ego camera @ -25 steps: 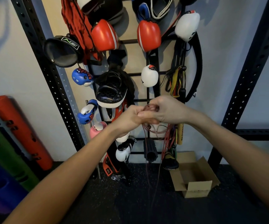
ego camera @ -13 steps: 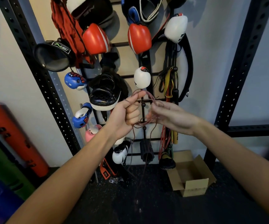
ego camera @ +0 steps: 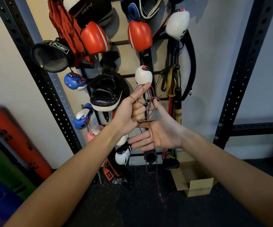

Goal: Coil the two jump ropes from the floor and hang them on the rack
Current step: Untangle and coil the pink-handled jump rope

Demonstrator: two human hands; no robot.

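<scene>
The left hand [ego camera: 131,110] is held in front of the rack [ego camera: 146,58] with its grip closed: the four fingers are curled into a fist and the thumb points up. Thin maroon loops of the jump rope [ego camera: 152,140] pass over the raised thumb and run down through the closed fingers.

The right hand [ego camera: 160,133] is just below and beside the left hand, palm up, with its grip fully open and the fingers straight and spread. The rope lies across this palm, held by no finger. From the palm the rope drops straight down, and its lower end reaches the black floor [ego camera: 132,202] near the foot of the rack.

The rack is mounted on the wall and carries red boxing gloves [ego camera: 139,36], white gloves and coloured bands. An open cardboard box [ego camera: 196,182] stands on the floor to the right of the hanging rope.
</scene>
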